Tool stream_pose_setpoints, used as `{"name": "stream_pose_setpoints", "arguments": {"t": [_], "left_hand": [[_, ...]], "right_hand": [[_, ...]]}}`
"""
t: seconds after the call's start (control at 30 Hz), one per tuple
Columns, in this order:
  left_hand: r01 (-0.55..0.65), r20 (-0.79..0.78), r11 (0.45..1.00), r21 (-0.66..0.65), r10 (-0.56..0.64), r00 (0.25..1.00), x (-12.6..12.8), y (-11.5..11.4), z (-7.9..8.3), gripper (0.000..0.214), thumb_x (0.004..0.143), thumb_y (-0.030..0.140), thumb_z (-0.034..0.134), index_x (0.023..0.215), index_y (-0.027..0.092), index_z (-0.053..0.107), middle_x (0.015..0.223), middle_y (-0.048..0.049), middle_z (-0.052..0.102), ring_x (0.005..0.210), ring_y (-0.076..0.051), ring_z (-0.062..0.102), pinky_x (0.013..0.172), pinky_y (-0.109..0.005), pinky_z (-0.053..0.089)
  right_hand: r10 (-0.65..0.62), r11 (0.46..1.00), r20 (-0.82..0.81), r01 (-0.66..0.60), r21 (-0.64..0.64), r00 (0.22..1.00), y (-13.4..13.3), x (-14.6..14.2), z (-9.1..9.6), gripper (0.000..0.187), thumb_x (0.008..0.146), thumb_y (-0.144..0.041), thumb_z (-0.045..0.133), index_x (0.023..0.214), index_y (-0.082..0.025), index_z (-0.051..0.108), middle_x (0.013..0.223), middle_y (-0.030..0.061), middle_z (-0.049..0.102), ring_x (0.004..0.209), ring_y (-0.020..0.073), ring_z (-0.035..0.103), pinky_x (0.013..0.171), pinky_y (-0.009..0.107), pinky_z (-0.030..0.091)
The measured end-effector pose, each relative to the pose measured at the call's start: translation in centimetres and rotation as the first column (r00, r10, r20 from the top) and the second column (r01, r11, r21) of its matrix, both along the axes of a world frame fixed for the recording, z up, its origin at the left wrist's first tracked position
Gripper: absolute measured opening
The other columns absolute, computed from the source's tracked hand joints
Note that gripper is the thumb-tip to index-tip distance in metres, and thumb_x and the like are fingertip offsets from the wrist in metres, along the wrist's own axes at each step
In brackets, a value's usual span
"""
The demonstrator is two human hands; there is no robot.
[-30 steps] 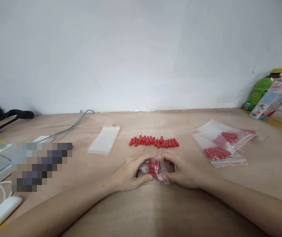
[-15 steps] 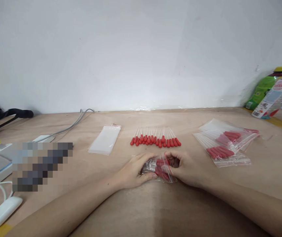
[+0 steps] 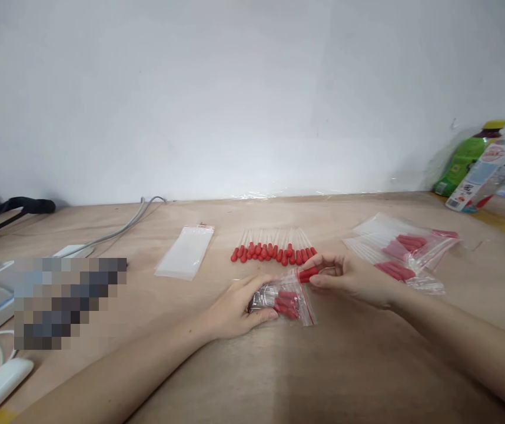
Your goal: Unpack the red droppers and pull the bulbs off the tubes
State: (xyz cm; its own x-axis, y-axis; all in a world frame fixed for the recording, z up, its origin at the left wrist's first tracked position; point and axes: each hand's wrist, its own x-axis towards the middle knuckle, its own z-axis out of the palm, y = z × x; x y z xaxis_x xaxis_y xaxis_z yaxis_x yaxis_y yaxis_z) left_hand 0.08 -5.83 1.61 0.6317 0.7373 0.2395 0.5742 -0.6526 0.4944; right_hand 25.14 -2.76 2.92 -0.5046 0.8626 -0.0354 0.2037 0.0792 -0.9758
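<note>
My left hand (image 3: 241, 309) is wrapped round a clear zip bag (image 3: 308, 312) with a red seal line. Inside the bag lie several droppers (image 3: 286, 306) with red rubber bulbs and thin clear stems, partly hidden by my fingers. At the bag's mouth, my right hand (image 3: 336, 274) pinches the red bulbs of a few more droppers (image 3: 308, 274); their stems point left into the bag. Just beyond both hands, a row of loose droppers (image 3: 272, 252) lies with bulbs toward me.
A stack of flat zip bags (image 3: 185, 253) lies left of the row. Filled dropper bags (image 3: 394, 271) overlap on the right. Drink bottles (image 3: 471, 159) stand at the far right by the wall. White devices (image 3: 0, 388), cables (image 3: 129, 222) and a blurred-out patch occupy the left.
My right hand has moved slightly up and right, off the bag's edge, and now grips red bulbs jutting from the mouth. My left hand stays on the bag.
</note>
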Motion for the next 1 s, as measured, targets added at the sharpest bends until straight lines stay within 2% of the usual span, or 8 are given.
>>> {"name": "stream_pose_setpoints", "arguments": {"t": [0.2, 0.27, 0.33, 0.43, 0.57, 0.67, 0.8, 1.0], "left_hand": [[0.017, 0.002, 1.000, 0.002, -0.017, 1.000, 0.0, 0.1, -0.1, 0.048, 0.081, 0.038, 0.054, 0.124, 0.022, 0.040, 0.116, -0.0061, 0.056, 0.101, -0.020, 0.054, 0.087, -0.033, 0.042], [0.031, 0.002, 1.000, 0.002, -0.031, 1.000, -0.1, 0.3, -0.2, 0.048, 0.081, 0.038, 0.054, 0.125, 0.022, 0.040, 0.118, -0.0063, 0.055, 0.104, -0.020, 0.053, 0.089, -0.033, 0.041], [0.040, -0.007, 0.999, 0.005, -0.040, 0.999, -0.1, 0.5, -0.3, 0.049, 0.081, 0.038, 0.055, 0.125, 0.022, 0.041, 0.121, -0.0068, 0.053, 0.109, -0.020, 0.050, 0.093, -0.035, 0.040], [0.043, -0.028, 0.999, 0.018, -0.043, 0.999, -0.1, 0.9, -0.6, 0.049, 0.081, 0.039, 0.054, 0.125, 0.022, 0.043, 0.125, -0.0076, 0.051, 0.114, -0.021, 0.047, 0.097, -0.038, 0.038], [0.051, -0.033, 0.998, 0.038, -0.050, 0.998, 0.0, 1.1, -0.7, 0.048, 0.081, 0.039, 0.054, 0.125, 0.022, 0.044, 0.125, -0.0079, 0.051, 0.116, -0.021, 0.046, 0.097, -0.038, 0.038], [0.045, -0.035, 0.998, 0.043, -0.044, 0.998, 0.0, 1.0, -0.5, 0.048, 0.081, 0.039, 0.054, 0.125, 0.021, 0.045, 0.124, -0.0082, 0.052, 0.114, -0.021, 0.047, 0.097, -0.039, 0.038], [0.047, -0.033, 0.998, 0.043, -0.045, 0.998, 0.0, 0.8, -0.4, 0.047, 0.081, 0.039, 0.053, 0.124, 0.021, 0.045, 0.123, -0.0077, 0.053, 0.114, -0.021, 0.047, 0.097, -0.039, 0.038], [0.056, -0.015, 0.997, 0.048, -0.055, 0.998, 0.1, 0.8, -0.3, 0.046, 0.081, 0.039, 0.053, 0.123, 0.021, 0.047, 0.121, -0.0080, 0.054, 0.113, -0.021, 0.049, 0.095, -0.039, 0.040]], "right_hand": [[-0.165, 0.960, 0.027, 0.154, 0.233, 0.986, 2.5, 4.6, 3.5, 0.033, 0.069, -0.042, 0.065, 0.093, -0.020, 0.065, 0.082, 0.0053, 0.068, 0.068, 0.0140, 0.061, 0.063, 0.030, 0.051], [-0.330, 0.874, -0.063, 0.330, 0.358, 0.942, 3.2, 5.8, 4.3, 0.029, 0.071, -0.041, 0.064, 0.093, -0.023, 0.064, 0.084, 0.0048, 0.069, 0.073, 0.0157, 0.063, 0.067, 0.032, 0.052], [-0.454, 0.745, -0.177, 0.480, 0.462, 0.874, 3.6, 6.1, 4.5, 0.028, 0.073, -0.039, 0.063, 0.097, -0.024, 0.063, 0.086, 0.0037, 0.069, 0.080, 0.0168, 0.063, 0.074, 0.036, 0.051], [-0.488, 0.589, -0.266, 0.538, 0.603, 0.831, 3.8, 4.7, 3.6, 0.027, 0.076, -0.033, 0.060, 0.101, -0.023, 0.062, 0.092, 0.0033, 0.068, 0.086, 0.0179, 0.063, 0.084, 0.040, 0.049], [-0.463, 0.413, -0.109, 0.323, 0.852, 0.880, 4.7, 1.2, 1.5, 0.021, 0.081, -0.027, 0.053, 0.099, -0.025, 0.063, 0.098, 0.0028, 0.067, 0.091, 0.0180, 0.061, 0.086, 0.038, 0.048], [-0.384, 0.355, 0.109, 0.038, 0.934, 0.917, 5.8, -1.1, 0.3, 0.026, 0.084, -0.018, 0.045, 0.103, -0.022, 0.062, 0.100, 0.0062, 0.065, 0.090, 0.0185, 0.059, 0.081, 0.036, 0.048], [-0.345, 0.318, 0.334, -0.225, 0.921, 0.877, 6.5, -2.9, -0.7, 0.034, 0.081, -0.006, 0.039, 0.106, -0.015, 0.061, 0.099, 0.0111, 0.064, 0.090, 0.0194, 0.057, 0.080, 0.035, 0.047], [-0.336, 0.326, 0.442, -0.337, 0.883, 0.832, 6.4, -3.6, -1.7, 0.034, 0.081, -0.004, 0.039, 0.103, -0.017, 0.061, 0.096, 0.0096, 0.063, 0.088, 0.0175, 0.055, 0.080, 0.032, 0.043]]}}
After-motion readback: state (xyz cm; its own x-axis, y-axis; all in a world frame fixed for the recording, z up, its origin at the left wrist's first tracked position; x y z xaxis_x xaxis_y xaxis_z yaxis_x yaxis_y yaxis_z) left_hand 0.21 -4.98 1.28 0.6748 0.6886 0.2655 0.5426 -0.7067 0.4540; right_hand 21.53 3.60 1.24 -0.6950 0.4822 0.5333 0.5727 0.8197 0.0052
